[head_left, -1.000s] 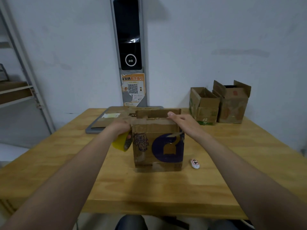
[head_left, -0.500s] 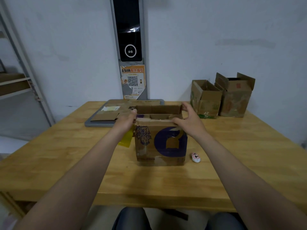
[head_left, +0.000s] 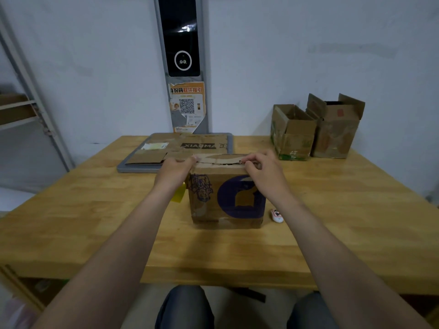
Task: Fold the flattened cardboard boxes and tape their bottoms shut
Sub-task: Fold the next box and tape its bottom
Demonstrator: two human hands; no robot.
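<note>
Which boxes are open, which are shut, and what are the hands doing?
purple-logo box, upright, top flaps folded nearly shut
left hand, thumb on the flaps, fingers hidden
right hand, pinches a top flap
yellow tape roll, mostly hidden behind left hand
small back box, open on top
tall back box, open, flaps up
flattened cardboard, flat on grey tray

Left hand (head_left: 174, 171), right hand (head_left: 264, 178) on box (head_left: 225, 203)
</note>
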